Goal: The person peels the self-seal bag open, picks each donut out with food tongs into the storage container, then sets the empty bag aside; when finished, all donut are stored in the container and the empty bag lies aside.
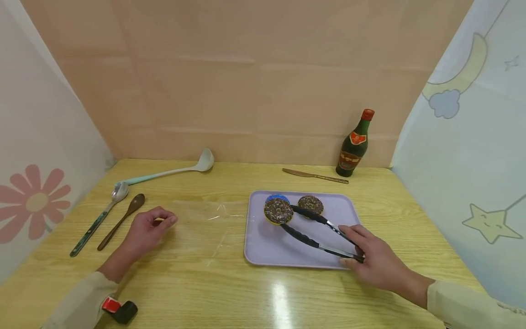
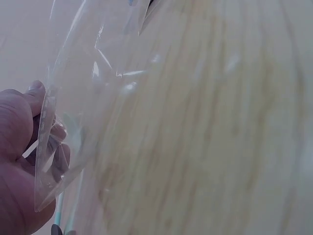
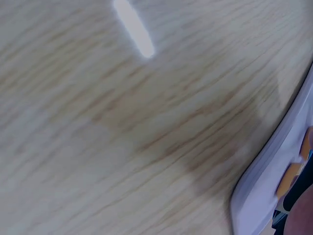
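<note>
Head view: right hand grips tongs (tips up-left at doughnut); left hand pinches clear bag.

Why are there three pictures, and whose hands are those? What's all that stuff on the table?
The hands belong to a person wearing three small cameras. The big picture comes from a camera on the head, looking down at a wooden table. The two blurry pictures come from cameras on each wrist, very close to the table.

The right hand holds black tongs over a purple tray. The tongs reach round a chocolate donut; a second donut lies beside it. The left hand pinches the edge of a clear plastic bag.

Also on the table: a ladle, a metal spoon, a wooden spoon, a knife and a dark bottle.
</note>
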Tool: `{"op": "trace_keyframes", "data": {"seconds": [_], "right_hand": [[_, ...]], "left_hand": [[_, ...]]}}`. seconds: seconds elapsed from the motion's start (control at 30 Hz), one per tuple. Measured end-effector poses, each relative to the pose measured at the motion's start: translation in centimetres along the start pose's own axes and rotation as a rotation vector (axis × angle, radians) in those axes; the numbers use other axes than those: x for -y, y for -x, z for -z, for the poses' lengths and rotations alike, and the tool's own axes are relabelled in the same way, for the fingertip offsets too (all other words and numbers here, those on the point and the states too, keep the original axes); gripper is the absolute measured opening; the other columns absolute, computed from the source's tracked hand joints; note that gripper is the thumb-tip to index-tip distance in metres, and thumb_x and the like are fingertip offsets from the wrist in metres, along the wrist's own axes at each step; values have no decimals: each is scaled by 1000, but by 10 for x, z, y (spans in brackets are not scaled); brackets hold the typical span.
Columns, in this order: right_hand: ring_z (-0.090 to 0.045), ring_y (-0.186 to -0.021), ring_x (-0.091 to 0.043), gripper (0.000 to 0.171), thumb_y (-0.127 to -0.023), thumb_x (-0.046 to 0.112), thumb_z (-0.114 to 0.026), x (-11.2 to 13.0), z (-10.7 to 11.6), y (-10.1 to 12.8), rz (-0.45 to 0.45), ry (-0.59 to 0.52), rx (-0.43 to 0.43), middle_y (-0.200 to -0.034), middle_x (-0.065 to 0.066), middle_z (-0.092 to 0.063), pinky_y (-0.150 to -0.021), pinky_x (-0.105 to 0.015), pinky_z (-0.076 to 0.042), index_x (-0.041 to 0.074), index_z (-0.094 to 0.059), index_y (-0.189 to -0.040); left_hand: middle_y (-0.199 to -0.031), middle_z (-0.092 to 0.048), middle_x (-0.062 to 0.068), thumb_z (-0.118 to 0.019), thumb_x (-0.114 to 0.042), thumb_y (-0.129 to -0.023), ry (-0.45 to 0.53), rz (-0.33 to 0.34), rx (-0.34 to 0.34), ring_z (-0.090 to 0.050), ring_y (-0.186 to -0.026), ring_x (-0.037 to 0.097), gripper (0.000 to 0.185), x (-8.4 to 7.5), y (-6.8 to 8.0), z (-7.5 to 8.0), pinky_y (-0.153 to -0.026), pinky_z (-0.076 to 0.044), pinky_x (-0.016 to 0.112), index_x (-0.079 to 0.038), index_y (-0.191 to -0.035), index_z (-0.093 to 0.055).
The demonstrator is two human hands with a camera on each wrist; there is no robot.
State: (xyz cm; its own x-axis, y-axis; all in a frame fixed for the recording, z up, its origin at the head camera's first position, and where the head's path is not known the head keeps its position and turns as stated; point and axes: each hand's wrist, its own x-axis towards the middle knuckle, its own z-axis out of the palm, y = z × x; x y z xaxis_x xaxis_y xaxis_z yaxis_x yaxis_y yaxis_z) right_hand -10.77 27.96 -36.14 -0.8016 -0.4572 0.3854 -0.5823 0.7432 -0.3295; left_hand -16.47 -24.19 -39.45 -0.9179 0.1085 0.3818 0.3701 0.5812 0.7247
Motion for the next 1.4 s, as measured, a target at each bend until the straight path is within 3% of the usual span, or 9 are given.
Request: {"op": "trace_keyframes", "data": {"seconds": [0.33, 0.5, 0.87, 1.13, 1.4], "right_hand": [[-36, -63, 0, 67, -66, 8, -85, -29, 22, 28, -85, 89, -96, -92, 4, -45, -53, -22, -30, -2, -55, -125], [-36, -62, 0, 69, -65, 7, -86, -43, 32, 39, -144, 149, -115, -95, 1, -46, -52, -23, -28, -4, -54, -125], [-32, -60, -1, 67, -69, 14, -84, -62, 39, 57, -275, 214, -51, -96, -7, -50, -52, -26, -27, -8, -53, -123], [-34, -60, -4, 69, -67, 17, -85, -67, 39, 61, -286, 240, -42, -95, -10, -52, -51, -27, -29, -10, -53, -122], [-36, -61, -7, 72, -67, 21, -85, -64, 36, 61, -307, 244, -19, -95, -10, -51, -52, -27, -30, -11, -52, -122]], "left_hand": [[-85, -67, 1, -66, -12, -91, -113, -1, -23, -58, -79, 8, 8, 3, 1, 4, -70, -46, 18, -7, -86, -71], [-84, -66, 0, -66, -13, -91, -128, 1, -23, -57, -78, 5, 9, 7, 2, 6, -69, -46, 16, -7, -86, -71], [-80, -65, -1, -67, -7, -89, -124, -46, -65, -56, -74, 2, 6, 10, 3, 6, -66, -45, 14, -7, -84, -71], [-78, -64, -4, -68, -3, -87, -163, -106, -71, -54, -71, 4, 6, 13, 0, 9, -62, -45, 15, -7, -84, -71], [-78, -63, -5, -70, -6, -87, -188, -104, -43, -55, -71, 8, 5, 14, -3, 9, -61, -46, 20, -8, -83, -71]]}}
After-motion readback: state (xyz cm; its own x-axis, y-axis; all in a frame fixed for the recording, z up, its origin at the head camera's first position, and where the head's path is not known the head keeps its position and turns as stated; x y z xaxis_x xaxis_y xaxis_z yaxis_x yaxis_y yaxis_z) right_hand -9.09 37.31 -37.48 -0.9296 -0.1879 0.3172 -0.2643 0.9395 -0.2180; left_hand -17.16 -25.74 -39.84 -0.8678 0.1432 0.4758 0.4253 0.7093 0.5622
